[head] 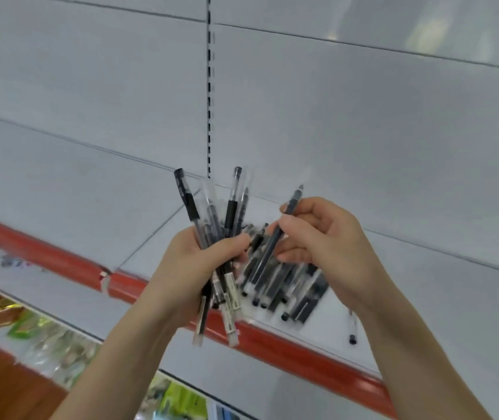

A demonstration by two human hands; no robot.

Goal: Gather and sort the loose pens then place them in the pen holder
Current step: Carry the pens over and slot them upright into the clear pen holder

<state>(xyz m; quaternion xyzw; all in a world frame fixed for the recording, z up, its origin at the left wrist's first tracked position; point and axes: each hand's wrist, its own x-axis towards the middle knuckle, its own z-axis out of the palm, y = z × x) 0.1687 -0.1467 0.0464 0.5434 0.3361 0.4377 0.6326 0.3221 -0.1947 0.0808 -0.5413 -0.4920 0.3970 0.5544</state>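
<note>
My left hand (pixel 195 262) is closed around a bundle of pens (pixel 212 213) with black and clear barrels, which fan out above and below the fist. To its right, my right hand (pixel 318 234) pinches a single dark pen (pixel 275 237) held slanted, its tip pointing up and to the right. Under both hands a heap of loose pens (pixel 290 286) lies on the white shelf (pixel 60 189). One more stray pen (pixel 352 327) lies beside my right forearm. No pen holder is in view.
The shelf has a red front strip (pixel 287 350) running from the left down to the lower right. A white back panel with a slotted upright (pixel 209 86) rises behind. Packaged goods (pixel 39 328) sit on a lower shelf at the bottom left.
</note>
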